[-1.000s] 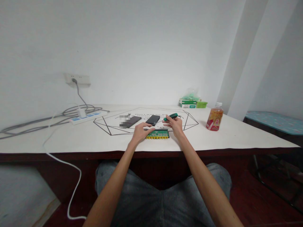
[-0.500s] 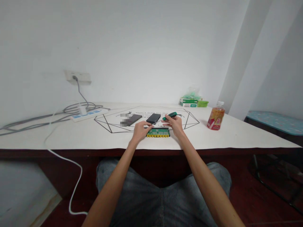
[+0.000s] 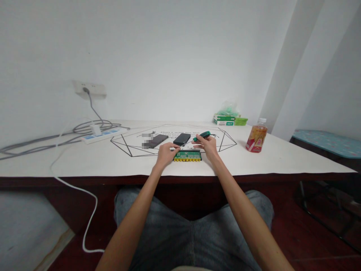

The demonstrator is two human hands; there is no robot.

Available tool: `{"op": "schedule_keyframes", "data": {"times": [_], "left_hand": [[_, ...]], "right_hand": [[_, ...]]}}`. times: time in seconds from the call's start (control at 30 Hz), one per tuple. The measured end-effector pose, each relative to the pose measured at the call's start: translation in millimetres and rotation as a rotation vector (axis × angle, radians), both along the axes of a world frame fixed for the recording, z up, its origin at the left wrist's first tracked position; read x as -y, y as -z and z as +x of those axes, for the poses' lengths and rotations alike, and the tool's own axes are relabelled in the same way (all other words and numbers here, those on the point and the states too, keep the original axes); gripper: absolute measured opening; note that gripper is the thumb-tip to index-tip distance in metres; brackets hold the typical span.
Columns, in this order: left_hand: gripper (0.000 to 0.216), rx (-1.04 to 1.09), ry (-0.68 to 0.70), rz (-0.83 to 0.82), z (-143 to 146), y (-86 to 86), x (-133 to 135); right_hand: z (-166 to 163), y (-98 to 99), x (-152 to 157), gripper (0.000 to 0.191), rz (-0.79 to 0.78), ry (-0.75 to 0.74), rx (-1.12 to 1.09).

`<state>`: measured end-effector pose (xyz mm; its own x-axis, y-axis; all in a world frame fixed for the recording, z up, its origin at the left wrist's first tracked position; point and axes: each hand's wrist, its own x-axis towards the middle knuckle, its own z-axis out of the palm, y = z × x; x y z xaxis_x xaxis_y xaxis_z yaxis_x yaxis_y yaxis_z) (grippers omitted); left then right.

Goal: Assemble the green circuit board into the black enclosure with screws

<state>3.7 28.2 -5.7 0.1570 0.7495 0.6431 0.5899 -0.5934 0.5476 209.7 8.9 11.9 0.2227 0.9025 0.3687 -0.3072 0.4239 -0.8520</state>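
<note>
My right hand (image 3: pixel 209 146) grips a screwdriver (image 3: pixel 205 134) by its green and black handle. Its thin shaft slants down to the left, towards my left fingertips. Thumb and index finger of my left hand (image 3: pixel 166 153) are pinched together at the shaft's tip; whatever sits between them is too small to make out. Just below both hands lies a green circuit board (image 3: pixel 187 155) with a row of yellow ports along its near edge. Behind the board, a pale strip with small dark specks (image 3: pixel 191 148) shows between the hands.
A black phone-like slab (image 3: pixel 182 139) and a second dark slab (image 3: pixel 158 140) lie beyond my hands on the white table (image 3: pixel 135 165). At right stands a drink bottle (image 3: pixel 256 136). Green-and-white boxes (image 3: pixel 224 119) sit at the back. A power strip (image 3: pixel 103 136) with coiled cables is at left.
The whole view has shifted slightly. Both hands keep nearly the same pose over the board, and the screwdriver is still in my right hand.
</note>
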Motion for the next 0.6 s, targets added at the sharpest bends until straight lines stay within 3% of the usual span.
{"op": "schedule_keyframes", "data": {"times": [0.6], "left_hand": [[0.012, -0.083, -0.028, 0.018, -1.0, 1.0, 1.1]], "right_hand": [[-2.6, -0.2, 0.6, 0.034, 0.021, 0.010, 0.032]]}}
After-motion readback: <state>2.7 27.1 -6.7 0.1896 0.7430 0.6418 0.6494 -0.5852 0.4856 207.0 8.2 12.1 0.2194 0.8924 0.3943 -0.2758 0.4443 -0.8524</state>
